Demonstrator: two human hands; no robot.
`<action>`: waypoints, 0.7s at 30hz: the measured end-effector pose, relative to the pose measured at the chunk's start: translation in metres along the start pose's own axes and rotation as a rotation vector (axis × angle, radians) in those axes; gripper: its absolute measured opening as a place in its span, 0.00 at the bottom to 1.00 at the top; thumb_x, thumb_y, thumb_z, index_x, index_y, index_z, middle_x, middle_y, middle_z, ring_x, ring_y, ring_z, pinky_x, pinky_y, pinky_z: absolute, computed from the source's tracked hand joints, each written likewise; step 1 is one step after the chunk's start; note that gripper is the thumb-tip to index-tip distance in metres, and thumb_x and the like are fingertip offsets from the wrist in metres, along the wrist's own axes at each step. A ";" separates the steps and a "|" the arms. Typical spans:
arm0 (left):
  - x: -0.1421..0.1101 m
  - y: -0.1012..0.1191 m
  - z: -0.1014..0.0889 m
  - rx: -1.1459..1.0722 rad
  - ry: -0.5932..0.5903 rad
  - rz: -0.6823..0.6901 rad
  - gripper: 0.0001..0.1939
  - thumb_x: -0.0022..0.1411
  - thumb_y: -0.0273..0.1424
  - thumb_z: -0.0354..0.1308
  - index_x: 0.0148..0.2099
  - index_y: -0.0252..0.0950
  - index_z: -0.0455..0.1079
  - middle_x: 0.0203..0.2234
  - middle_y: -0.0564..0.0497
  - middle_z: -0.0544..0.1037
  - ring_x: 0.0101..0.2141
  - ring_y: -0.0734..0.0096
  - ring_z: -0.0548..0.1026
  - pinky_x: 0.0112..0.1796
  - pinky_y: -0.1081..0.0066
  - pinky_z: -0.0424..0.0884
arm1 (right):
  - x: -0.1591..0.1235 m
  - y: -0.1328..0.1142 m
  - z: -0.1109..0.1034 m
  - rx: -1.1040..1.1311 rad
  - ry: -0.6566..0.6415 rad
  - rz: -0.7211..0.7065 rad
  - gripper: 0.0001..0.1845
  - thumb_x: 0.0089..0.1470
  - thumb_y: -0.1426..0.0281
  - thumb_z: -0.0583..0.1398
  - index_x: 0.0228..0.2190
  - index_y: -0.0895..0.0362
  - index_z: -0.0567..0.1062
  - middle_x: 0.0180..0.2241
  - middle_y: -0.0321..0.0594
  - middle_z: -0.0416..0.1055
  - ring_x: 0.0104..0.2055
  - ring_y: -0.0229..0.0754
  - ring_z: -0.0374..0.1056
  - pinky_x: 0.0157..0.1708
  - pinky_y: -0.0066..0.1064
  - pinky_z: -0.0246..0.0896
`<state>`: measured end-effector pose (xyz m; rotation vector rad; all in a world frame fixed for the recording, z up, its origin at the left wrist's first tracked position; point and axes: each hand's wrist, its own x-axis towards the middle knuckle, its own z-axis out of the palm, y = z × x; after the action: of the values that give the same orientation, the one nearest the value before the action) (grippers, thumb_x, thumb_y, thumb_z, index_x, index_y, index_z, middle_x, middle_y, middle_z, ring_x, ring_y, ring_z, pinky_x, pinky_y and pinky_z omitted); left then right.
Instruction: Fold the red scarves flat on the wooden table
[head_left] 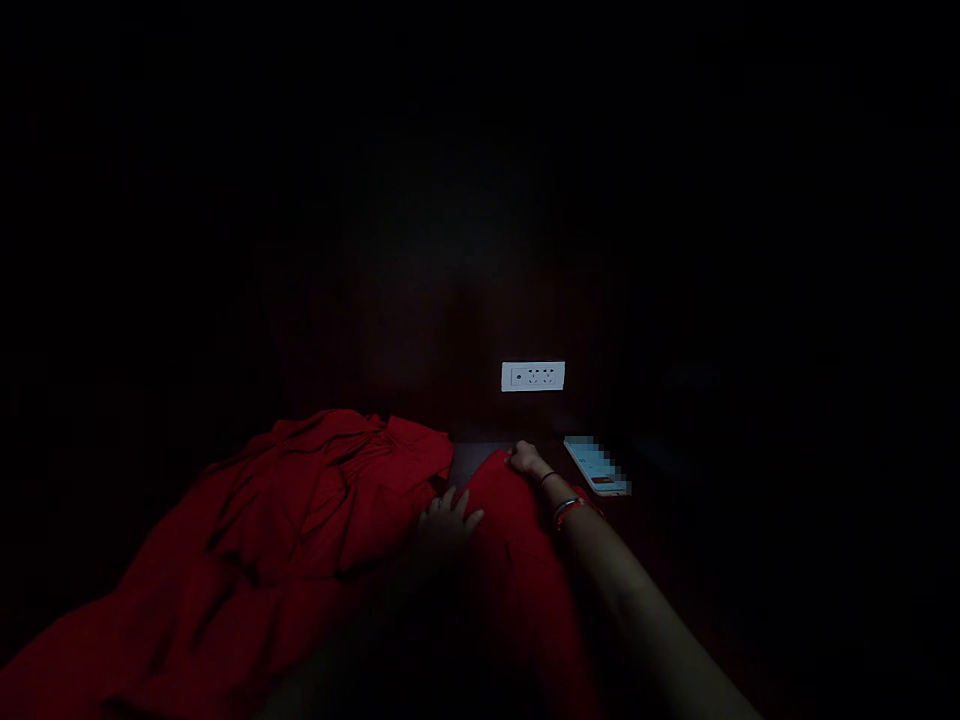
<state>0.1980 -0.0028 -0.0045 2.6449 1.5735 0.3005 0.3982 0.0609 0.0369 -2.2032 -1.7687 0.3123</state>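
A large red cloth lies rumpled across a dark surface, spreading from the centre to the lower left. My left hand rests flat on it near the middle, fingers spread. My right hand reaches forward with bangles on the wrist. Its fingers are closed on the far edge of a folded strip of the red cloth. The scene is very dark and little else shows.
A lit phone lies just right of my right hand. A white wall socket plate sits on the dark wall behind. Everything beyond is in darkness.
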 end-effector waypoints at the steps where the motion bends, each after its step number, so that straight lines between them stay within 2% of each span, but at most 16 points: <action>1: 0.008 -0.002 0.000 0.004 -0.005 -0.032 0.26 0.57 0.45 0.41 0.56 0.42 0.55 0.54 0.41 0.55 0.50 0.47 0.58 0.43 0.50 0.58 | 0.003 0.004 0.000 0.011 0.028 -0.002 0.12 0.47 0.73 0.53 0.34 0.61 0.71 0.35 0.46 0.71 0.36 0.39 0.67 0.31 0.24 0.60; 4: 0.021 -0.002 0.012 0.014 0.030 -0.108 0.30 0.54 0.43 0.47 0.57 0.38 0.52 0.56 0.41 0.50 0.52 0.42 0.53 0.42 0.48 0.58 | 0.010 0.015 0.000 0.020 0.126 0.010 0.15 0.52 0.72 0.47 0.39 0.60 0.67 0.39 0.44 0.69 0.39 0.37 0.65 0.34 0.23 0.58; 6: 0.021 0.003 0.022 0.040 0.138 -0.099 0.30 0.54 0.40 0.48 0.58 0.37 0.51 0.57 0.41 0.48 0.53 0.44 0.50 0.42 0.51 0.60 | 0.013 0.020 0.005 0.000 0.179 0.046 0.16 0.53 0.74 0.44 0.42 0.62 0.65 0.41 0.49 0.66 0.41 0.39 0.64 0.36 0.27 0.58; 9: 0.012 0.013 0.034 0.067 0.333 0.044 0.24 0.58 0.35 0.43 0.56 0.36 0.54 0.55 0.42 0.53 0.54 0.53 0.52 0.45 0.57 0.60 | 0.014 0.025 0.014 -0.043 0.210 0.106 0.19 0.52 0.78 0.42 0.44 0.65 0.62 0.41 0.54 0.65 0.40 0.44 0.64 0.35 0.32 0.58; 11: 0.003 0.017 0.038 0.065 0.381 0.188 0.23 0.59 0.36 0.42 0.56 0.37 0.53 0.55 0.44 0.55 0.54 0.57 0.53 0.46 0.58 0.59 | 0.013 0.026 0.019 -0.061 0.214 0.126 0.20 0.51 0.79 0.41 0.45 0.64 0.62 0.41 0.54 0.65 0.40 0.45 0.64 0.35 0.34 0.57; 13: -0.006 0.017 0.040 0.070 0.350 0.278 0.24 0.58 0.39 0.44 0.56 0.42 0.54 0.55 0.47 0.55 0.54 0.57 0.53 0.46 0.57 0.59 | 0.012 0.026 0.021 -0.082 0.240 0.138 0.22 0.52 0.79 0.40 0.46 0.63 0.61 0.42 0.54 0.64 0.41 0.45 0.63 0.36 0.35 0.56; 15: -0.012 0.015 0.040 0.088 0.288 0.261 0.22 0.57 0.41 0.45 0.54 0.45 0.57 0.55 0.48 0.56 0.53 0.54 0.54 0.45 0.55 0.59 | 0.012 0.023 0.021 -0.136 0.276 0.132 0.23 0.53 0.79 0.38 0.47 0.62 0.61 0.44 0.54 0.63 0.43 0.46 0.62 0.38 0.36 0.55; 18: -0.012 0.015 0.033 0.122 0.230 0.196 0.22 0.57 0.40 0.45 0.53 0.43 0.59 0.54 0.45 0.58 0.52 0.53 0.56 0.46 0.53 0.58 | 0.009 0.016 0.019 -0.217 0.275 0.082 0.21 0.53 0.77 0.40 0.45 0.63 0.63 0.44 0.55 0.63 0.45 0.48 0.59 0.41 0.40 0.52; 21: 0.005 0.024 0.017 0.128 0.237 0.176 0.23 0.58 0.39 0.44 0.55 0.39 0.55 0.55 0.45 0.55 0.54 0.56 0.53 0.47 0.56 0.58 | -0.002 0.010 0.011 -0.226 0.265 0.016 0.20 0.55 0.73 0.42 0.47 0.62 0.62 0.47 0.52 0.60 0.49 0.47 0.55 0.46 0.44 0.47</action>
<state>0.2245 -0.0091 -0.0170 2.9488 1.4635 0.5591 0.4034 0.0583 0.0229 -2.2837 -1.7105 -0.1798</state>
